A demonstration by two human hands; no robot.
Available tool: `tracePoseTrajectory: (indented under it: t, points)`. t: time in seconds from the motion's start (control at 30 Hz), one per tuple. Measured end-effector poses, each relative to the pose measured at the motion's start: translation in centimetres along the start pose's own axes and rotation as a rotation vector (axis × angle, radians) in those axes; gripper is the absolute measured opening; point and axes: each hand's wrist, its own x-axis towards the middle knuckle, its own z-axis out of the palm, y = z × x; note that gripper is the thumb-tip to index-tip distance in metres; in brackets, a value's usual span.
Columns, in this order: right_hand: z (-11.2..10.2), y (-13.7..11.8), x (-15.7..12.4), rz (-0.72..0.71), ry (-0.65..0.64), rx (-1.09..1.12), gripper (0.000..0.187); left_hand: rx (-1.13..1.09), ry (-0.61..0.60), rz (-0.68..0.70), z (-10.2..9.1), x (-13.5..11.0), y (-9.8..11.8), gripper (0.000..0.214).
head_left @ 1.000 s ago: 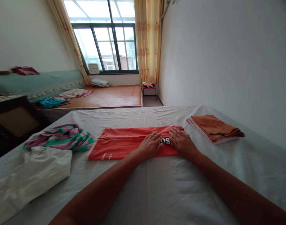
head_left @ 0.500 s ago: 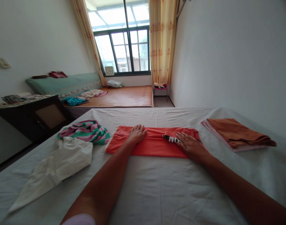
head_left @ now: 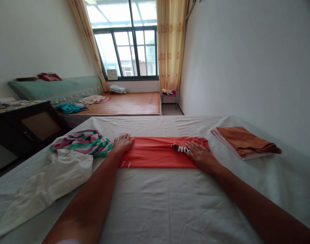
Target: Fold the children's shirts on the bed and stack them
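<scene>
An orange-red shirt (head_left: 155,157) lies folded into a long flat strip on the white sheet (head_left: 144,200). My left hand (head_left: 123,143) rests flat on the strip's left end, fingers stretched forward. Over its right end, my right hand (head_left: 201,156) lies flat with the fingers spread, partly covering a black and white print. Small pale lettering shows at the strip's lower left corner. Beside my left forearm are a crumpled pink and green striped garment (head_left: 86,142) and a white garment (head_left: 50,179).
Folded brown and pink clothes (head_left: 246,140) are stacked on the right of the sheet. Beyond the far edge stands a bed with a brown mat (head_left: 134,103). A dark cabinet (head_left: 40,123) is at the left, and a wall (head_left: 246,61) runs along the right.
My left hand has slid left along the shirt to its end. The right hand stays on the print. The whole view has shifted slightly, so things appear further left.
</scene>
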Motion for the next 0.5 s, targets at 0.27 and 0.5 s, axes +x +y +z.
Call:
tracePoseTrajectory:
  t: [0.27,0.5]
  points:
    - [-2.0,-2.1,-0.1,-0.054,0.074,-0.027,0.057,-0.012,0.103,-0.017,0.3,-0.2,-2.0,0.063]
    - [-2.3,-2.6,-0.1,-0.178,-0.125,0.149,0.052,-0.012,0.083,-0.066,-1.9,0.0,-3.2,0.049]
